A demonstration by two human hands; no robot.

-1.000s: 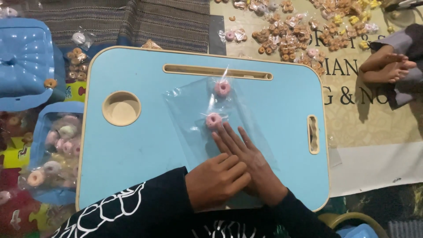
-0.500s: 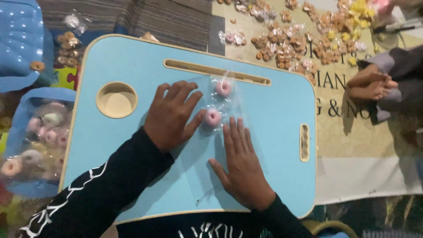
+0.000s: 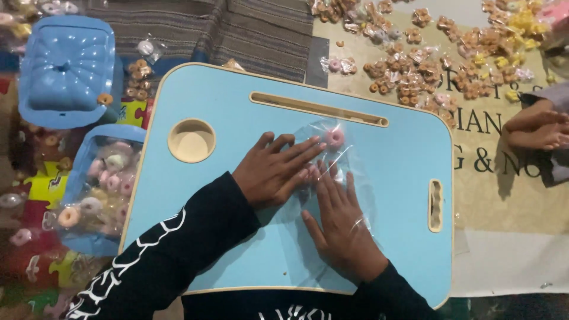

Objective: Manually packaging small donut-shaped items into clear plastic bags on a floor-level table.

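Note:
A clear plastic bag (image 3: 355, 178) lies flat on a light blue lap tray (image 3: 391, 160). One pink ring-shaped sweet (image 3: 335, 137) sits at the bag's far end. A second pink sweet (image 3: 309, 173) is mostly hidden between my fingers. My left hand (image 3: 272, 169) lies flat on the bag's left side, fingers spread toward the far sweet. My right hand (image 3: 341, 216) presses flat on the bag just beside it, fingertips at the hidden sweet. Neither hand grips anything.
The tray has a round cup recess (image 3: 191, 140), a long slot (image 3: 320, 108) and a side handle hole (image 3: 435, 205). A blue tub of pastel rings (image 3: 98, 184) and its lid (image 3: 65, 68) lie left. Several small bagged sweets (image 3: 427, 65) cover the mat beyond. Another person's feet (image 3: 536, 130) rest at right.
My left hand came off my right hand, reached up the bag's left side, then slid right over the nearer pink sweet. The right hand stayed flat on the bag. The view shifted.

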